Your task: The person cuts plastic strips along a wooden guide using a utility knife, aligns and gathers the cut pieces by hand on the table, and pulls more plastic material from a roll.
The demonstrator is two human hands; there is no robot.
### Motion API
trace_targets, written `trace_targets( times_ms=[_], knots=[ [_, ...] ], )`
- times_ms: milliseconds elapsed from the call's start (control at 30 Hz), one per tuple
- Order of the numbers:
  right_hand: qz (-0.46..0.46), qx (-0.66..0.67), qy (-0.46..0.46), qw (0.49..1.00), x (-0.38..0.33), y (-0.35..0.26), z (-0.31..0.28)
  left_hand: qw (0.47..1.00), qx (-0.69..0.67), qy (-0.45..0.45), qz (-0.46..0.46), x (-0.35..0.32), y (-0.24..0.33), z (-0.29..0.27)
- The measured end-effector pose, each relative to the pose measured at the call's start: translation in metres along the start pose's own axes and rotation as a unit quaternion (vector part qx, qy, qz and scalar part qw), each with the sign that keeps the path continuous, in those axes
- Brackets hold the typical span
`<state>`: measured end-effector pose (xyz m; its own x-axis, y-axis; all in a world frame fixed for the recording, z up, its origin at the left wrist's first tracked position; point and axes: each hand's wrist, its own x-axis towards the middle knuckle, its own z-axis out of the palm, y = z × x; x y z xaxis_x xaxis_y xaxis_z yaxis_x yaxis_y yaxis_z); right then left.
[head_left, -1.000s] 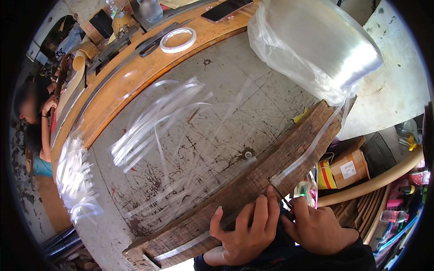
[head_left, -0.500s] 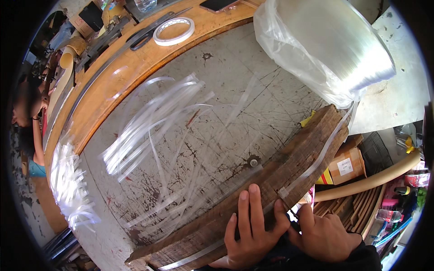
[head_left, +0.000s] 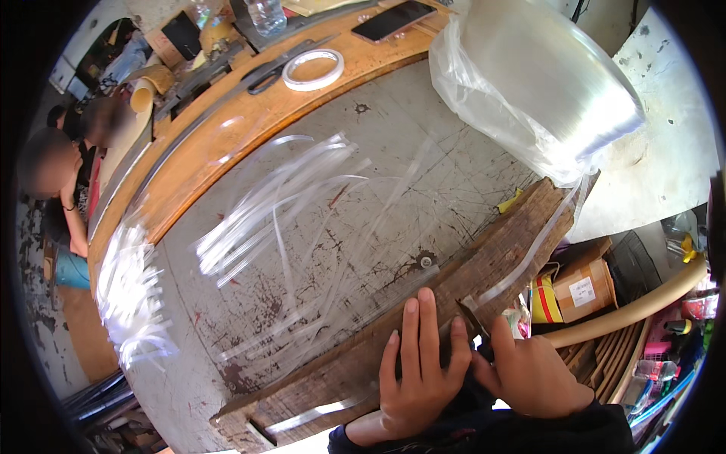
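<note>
A long rough wooden plank (head_left: pixel 499 261) lies along the near edge of a worn grey table (head_left: pixel 393 151). Clear plastic film (head_left: pixel 302 219) runs over the table from a big bagged roll (head_left: pixel 544 83) at the far right. My left hand (head_left: pixel 420 371) presses flat on the plank, fingers stretched out. Right beside it, my right hand (head_left: pixel 533 371) is closed around a small thin blade (head_left: pixel 473 314) whose tip touches the plank where a film strip crosses it.
Film is bunched at the table's left end (head_left: pixel 128 291). On the wooden bench behind lie a white tape ring (head_left: pixel 312 69), scissors (head_left: pixel 261 76) and a phone (head_left: pixel 392 20). Two people (head_left: pixel 53 163) stand far left. A cardboard box (head_left: pixel 582 280) and beige tube (head_left: pixel 643 299) sit lower right.
My left hand's fingers have uncurled and now lie flat on the plank. My right hand stays close beside it with the blade.
</note>
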<state>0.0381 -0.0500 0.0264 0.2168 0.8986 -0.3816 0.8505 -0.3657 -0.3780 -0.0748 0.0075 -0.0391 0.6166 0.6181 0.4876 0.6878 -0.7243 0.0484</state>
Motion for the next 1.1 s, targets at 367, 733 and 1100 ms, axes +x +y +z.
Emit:
trace_targets(
  times_ms=[367,733,1100],
  knots=[
    [-0.006,0.401,0.024,0.916,-0.016,0.003,0.029,0.977,-0.197,0.028,0.072,-0.037,-0.018,-0.032],
    [-0.088,0.524,0.028,0.847,-0.021,0.016,0.040,0.952,-0.270,0.121,0.079,-0.051,-0.004,-0.027],
    [-0.225,0.593,0.128,0.762,-0.009,0.040,0.045,0.972,-0.212,0.065,0.075,-0.041,-0.007,-0.050]
  ],
)
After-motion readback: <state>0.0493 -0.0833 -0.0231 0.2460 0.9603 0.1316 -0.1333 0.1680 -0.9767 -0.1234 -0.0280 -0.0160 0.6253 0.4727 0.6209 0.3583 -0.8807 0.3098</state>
